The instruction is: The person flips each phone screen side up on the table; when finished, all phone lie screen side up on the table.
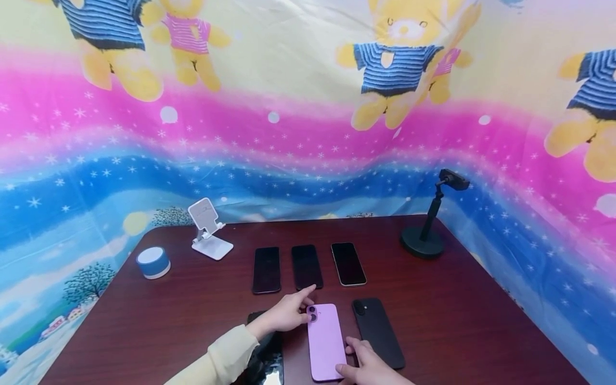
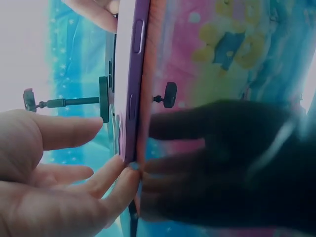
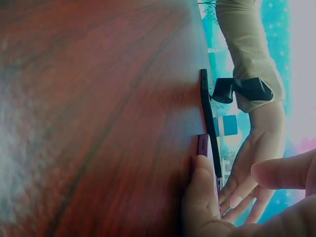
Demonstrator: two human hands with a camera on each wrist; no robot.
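1 pink phone (image 1: 327,345) at tabletop's (image 1: 462,310) 6 o'clock, L hand (image 1: 287,313) touching its 11, R hand (image 1: 367,366) its 5, fingers apart on both: prob. straightening step, next likely needs light nudges.

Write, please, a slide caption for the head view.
Left hand and right hand at a pink phone, three dark phones lying beyond it on the table.

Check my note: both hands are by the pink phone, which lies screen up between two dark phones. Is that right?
Not quite: the pink phone lies back up, as its camera lenses show in the head view. The rest holds: the left hand and right hand are by it, between two dark phones.
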